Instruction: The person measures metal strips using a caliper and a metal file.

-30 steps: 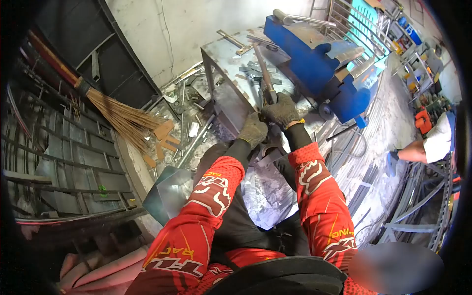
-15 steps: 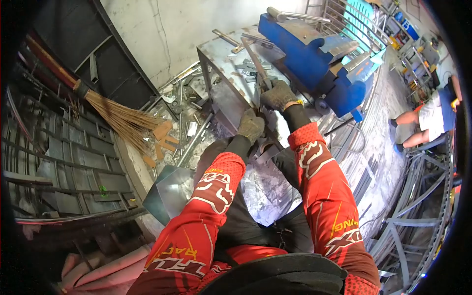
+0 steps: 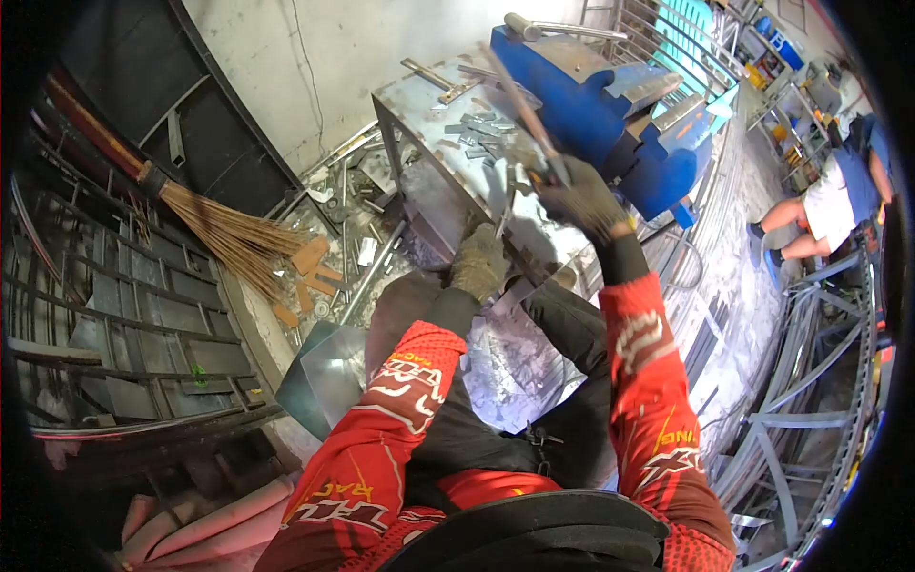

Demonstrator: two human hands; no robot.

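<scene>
My right hand [image 3: 583, 202], in a worn work glove, is closed around a long narrow metal bar [image 3: 522, 105]. The bar slants up and left over the metal worktable [image 3: 448, 157] and is smeared by motion. My left hand [image 3: 479, 262], gloved too, is closed low at the table's near edge. A thin bright metal piece [image 3: 504, 217] rises beside its fingers; what the fingers grip is hidden. Several small flat metal pieces [image 3: 479, 130] lie on the tabletop.
A big blue vise [image 3: 572, 105] with a hammer [image 3: 562, 30] on it stands at the table's right. A broom [image 3: 214, 214] leans at left above scattered scrap. Metal frames and bars [image 3: 791, 429] fill the right side, where another person [image 3: 827, 205] is.
My right hand has moved right and slightly up, swinging the bar with it. My left hand has shifted slightly down. The head view has turned a little.
</scene>
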